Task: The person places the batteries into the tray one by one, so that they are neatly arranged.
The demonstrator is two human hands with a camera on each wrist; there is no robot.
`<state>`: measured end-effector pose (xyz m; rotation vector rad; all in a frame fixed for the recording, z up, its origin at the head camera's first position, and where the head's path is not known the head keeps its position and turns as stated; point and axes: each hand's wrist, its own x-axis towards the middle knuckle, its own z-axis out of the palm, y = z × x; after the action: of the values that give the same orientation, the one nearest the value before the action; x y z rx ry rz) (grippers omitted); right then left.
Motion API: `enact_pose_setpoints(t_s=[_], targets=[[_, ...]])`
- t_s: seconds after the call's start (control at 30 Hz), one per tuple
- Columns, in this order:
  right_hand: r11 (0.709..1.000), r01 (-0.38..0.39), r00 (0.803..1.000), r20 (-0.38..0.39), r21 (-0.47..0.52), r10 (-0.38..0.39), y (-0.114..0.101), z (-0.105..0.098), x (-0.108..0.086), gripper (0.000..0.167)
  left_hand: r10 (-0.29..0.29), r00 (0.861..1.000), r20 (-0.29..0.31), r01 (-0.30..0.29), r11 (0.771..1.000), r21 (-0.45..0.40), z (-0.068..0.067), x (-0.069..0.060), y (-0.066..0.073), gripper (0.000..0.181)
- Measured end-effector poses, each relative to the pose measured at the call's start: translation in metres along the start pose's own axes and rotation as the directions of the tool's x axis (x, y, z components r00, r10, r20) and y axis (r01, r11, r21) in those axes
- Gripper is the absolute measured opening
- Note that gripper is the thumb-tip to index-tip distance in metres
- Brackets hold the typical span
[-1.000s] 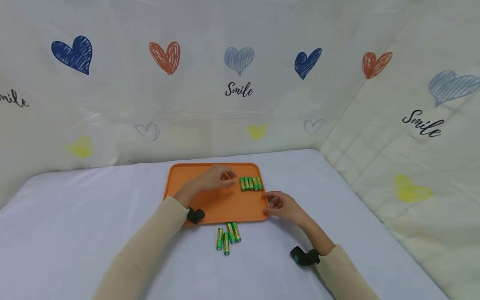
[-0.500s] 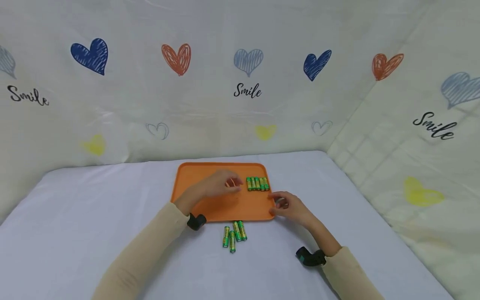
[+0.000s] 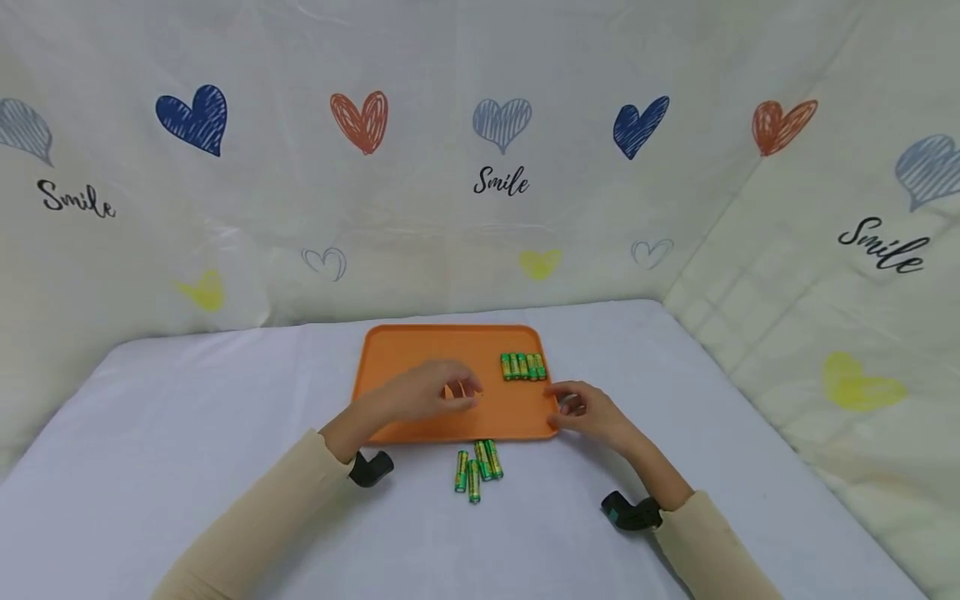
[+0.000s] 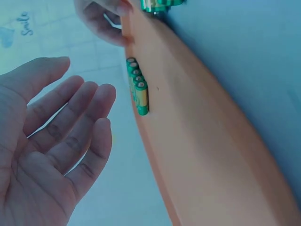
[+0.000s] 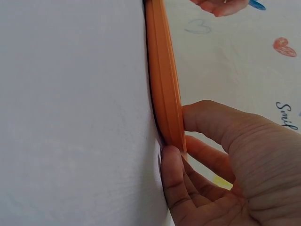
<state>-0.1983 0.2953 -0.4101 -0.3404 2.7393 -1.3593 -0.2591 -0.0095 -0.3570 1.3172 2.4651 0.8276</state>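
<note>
1. If the right hand (image 3: pixel 596 414), pinching the right rim of the rectangular orange plastic-looking tray (image 3: pixel 427 343), tilts it, the row of five green-and-gold cylindrical batteries (image 3: pixel 522 367) just ahead of that hand could roll apart.
2. Spread and empty, the left hand (image 3: pixel 427 392) hangs above the tray; a low rightward sweep might knock the row.
3. Nearer the person than either hand, four loose green-and-gold batteries (image 3: pixel 474 481) on the white cloth-covered worktop (image 3: pixel 420 542) could block the tray sliding closer.

Staged booth, seemingly: backdrop (image 3: pixel 420 200) with printed hearts (image 3: pixel 360 125), "Smile" lettering (image 3: pixel 501 181) behind white-covered table (image 3: pixel 187 408).
</note>
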Motion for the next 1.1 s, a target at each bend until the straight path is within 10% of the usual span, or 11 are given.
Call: enact_pose_setpoints(t_s=[0.47, 1.1], targets=[[1.000, 0.010, 1.000, 0.000, 0.028, -0.010, -0.004, -0.001, 0.000, 0.045, 0.073, 0.997, 0.027, -0.072, 0.997, -0.016, 0.017, -0.035, 0.000, 0.026], [0.999, 0.015, 1.000, 0.005, 0.047, -0.016, -0.004, 0.000, -0.001, 0.045, -0.044, 0.996, 0.079, 0.040, 0.998, 0.050, 0.045, -0.060, 0.006, 0.055]])
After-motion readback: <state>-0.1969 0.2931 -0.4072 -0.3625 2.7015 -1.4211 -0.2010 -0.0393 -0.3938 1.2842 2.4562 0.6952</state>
